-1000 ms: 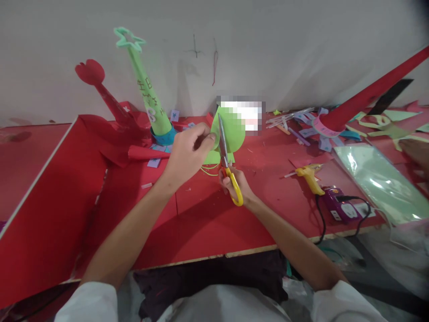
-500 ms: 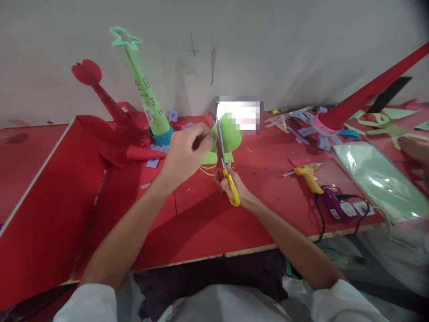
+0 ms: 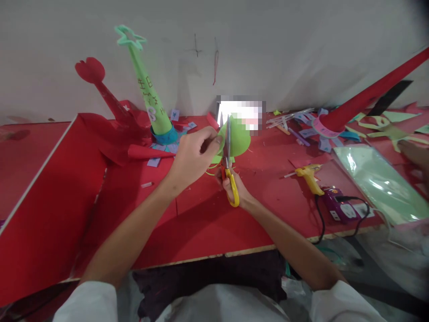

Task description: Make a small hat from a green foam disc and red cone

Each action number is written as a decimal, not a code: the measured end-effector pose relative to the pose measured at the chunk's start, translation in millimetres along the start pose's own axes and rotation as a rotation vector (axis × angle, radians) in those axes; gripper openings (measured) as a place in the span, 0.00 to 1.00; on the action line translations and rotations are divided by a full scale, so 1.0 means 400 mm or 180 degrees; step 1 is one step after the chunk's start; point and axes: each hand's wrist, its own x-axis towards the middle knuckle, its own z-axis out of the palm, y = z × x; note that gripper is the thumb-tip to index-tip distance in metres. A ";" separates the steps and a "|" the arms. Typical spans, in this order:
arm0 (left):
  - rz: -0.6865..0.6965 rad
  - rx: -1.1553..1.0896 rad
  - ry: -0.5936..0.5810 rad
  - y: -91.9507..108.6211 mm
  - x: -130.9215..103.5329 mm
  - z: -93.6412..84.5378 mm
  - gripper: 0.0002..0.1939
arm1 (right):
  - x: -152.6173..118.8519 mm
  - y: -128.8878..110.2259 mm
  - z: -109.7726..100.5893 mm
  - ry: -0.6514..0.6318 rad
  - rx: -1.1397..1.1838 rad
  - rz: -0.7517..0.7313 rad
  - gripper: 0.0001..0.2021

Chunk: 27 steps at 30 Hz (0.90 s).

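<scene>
My left hand pinches the left edge of a light green sheet, held above the red table. In my right hand are scissors with yellow and red handles, their blades pointing up and lying against the green sheet. The fingers of this hand are wrapped round the handles and partly hidden. Behind the sheet is a bright, blurred-out screen. Below it, green scraps lie on the table.
A green cone in a blue ring and red cones stand at the left, beside a red board. At the right lie a yellow glue gun, a purple power box, paper strips and another person's hand.
The green sheet and my left hand have shifted slightly right. The scissors have turned more upright, with the blades closer together.
</scene>
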 end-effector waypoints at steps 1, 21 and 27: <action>0.0015 0.0014 0.0012 -0.001 0.000 0.000 0.15 | 0.000 -0.003 -0.003 0.0009 -0.0015 -0.0009 0.38; 0.0026 -0.0061 0.0133 -0.002 0.008 -0.015 0.13 | -0.002 -0.037 -0.023 0.0007 -0.0389 0.0068 0.39; 0.0016 0.0010 0.0190 0.001 0.009 -0.020 0.13 | -0.002 -0.038 -0.024 0.0009 -0.0407 0.0088 0.40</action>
